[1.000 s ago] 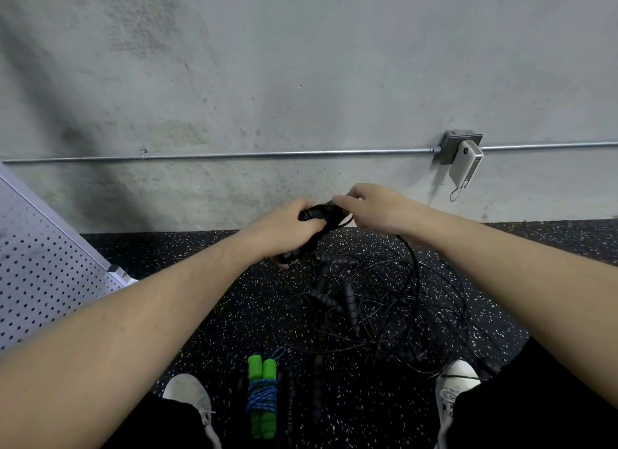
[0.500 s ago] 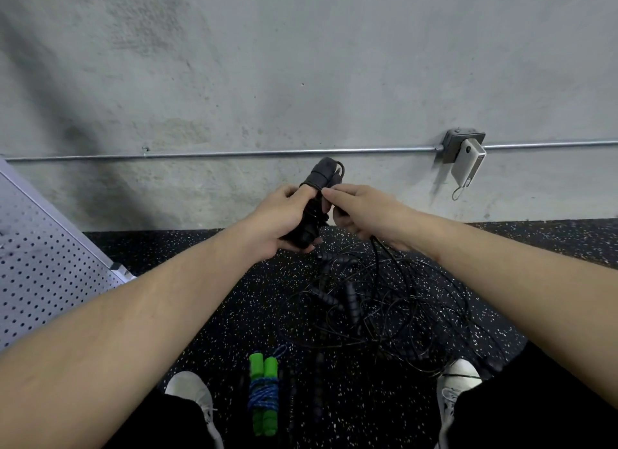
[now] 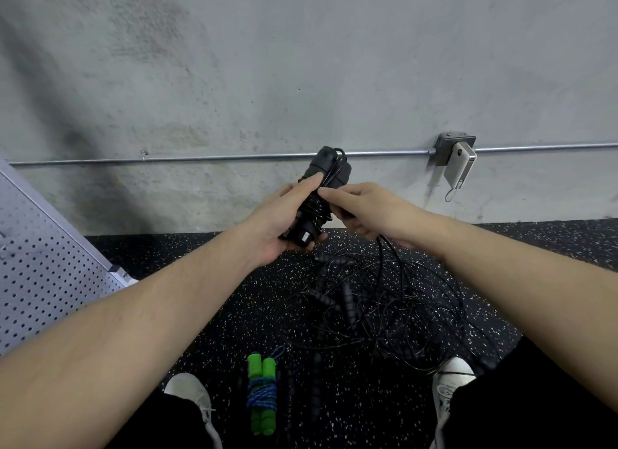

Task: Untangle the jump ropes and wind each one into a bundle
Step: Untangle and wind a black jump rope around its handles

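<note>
My left hand (image 3: 279,219) grips a pair of black jump rope handles (image 3: 326,174) held upright, with black cord wound round their middle. My right hand (image 3: 363,206) pinches that black cord (image 3: 389,251) just right of the handles; the cord trails down from it into a tangle of black ropes (image 3: 378,311) with several foam handles on the floor. A wound bundle with green handles and blue rope (image 3: 262,393) lies on the floor between my feet.
A speckled black rubber floor (image 3: 207,258) meets a concrete wall with a metal conduit (image 3: 217,157) and a junction box (image 3: 449,149) with a small white device hanging. A perforated white panel (image 3: 40,271) slants at left. My white shoes (image 3: 189,391) frame the bundle.
Both hands rose from near the floor to in front of the wall. The handles turned from lying sideways to upright, and the cord is now stretched down from my right hand.
</note>
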The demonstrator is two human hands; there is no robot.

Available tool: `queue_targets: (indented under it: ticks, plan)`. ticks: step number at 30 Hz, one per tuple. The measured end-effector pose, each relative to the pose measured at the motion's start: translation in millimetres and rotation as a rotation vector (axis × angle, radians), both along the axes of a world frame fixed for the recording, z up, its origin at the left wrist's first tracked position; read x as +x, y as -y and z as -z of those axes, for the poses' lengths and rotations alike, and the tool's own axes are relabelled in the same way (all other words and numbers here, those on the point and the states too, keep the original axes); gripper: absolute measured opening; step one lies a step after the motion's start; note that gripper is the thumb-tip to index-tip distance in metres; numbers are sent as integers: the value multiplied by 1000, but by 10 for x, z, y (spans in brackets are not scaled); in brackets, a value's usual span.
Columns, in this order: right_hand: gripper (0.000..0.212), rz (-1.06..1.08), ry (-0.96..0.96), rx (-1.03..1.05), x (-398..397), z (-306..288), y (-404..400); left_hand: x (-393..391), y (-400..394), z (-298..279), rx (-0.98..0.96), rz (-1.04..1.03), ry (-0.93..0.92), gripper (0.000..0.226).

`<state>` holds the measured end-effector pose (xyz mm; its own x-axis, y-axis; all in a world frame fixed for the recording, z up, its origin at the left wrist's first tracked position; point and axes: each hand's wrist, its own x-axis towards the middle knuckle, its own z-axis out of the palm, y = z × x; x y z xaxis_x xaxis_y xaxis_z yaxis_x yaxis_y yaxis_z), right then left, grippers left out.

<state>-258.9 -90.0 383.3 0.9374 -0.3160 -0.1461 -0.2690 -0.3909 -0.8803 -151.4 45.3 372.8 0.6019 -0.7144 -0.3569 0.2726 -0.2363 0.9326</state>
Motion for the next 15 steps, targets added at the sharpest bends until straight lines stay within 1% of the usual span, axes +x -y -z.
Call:
queue_targets:
  ticks: [2, 4, 8, 10, 12, 15]
  plan:
    - [49, -28, -4, -35, -64, -49, 22, 1, -30, -60, -24, -6, -23, 47]
    - [45, -82, -23, -43, -128, -94, 76, 35, -73, -130, -63, -19, -76, 41]
    - [31, -153, -39, 25, -221, -95, 171, 182, -165, -214, -170, -37, -173, 45]
    - [30, -173, -47, 38, -262, -64, 201, 222, -196, -237, -218, 16, -174, 52]
    - [33, -192, -64, -9, -298, -45, 239, 221, -230, -270, -263, 118, -161, 53]
    - [48, -126, -122, -155, -327, -37, 338, 212, -263, -305, -263, 218, -119, 49]
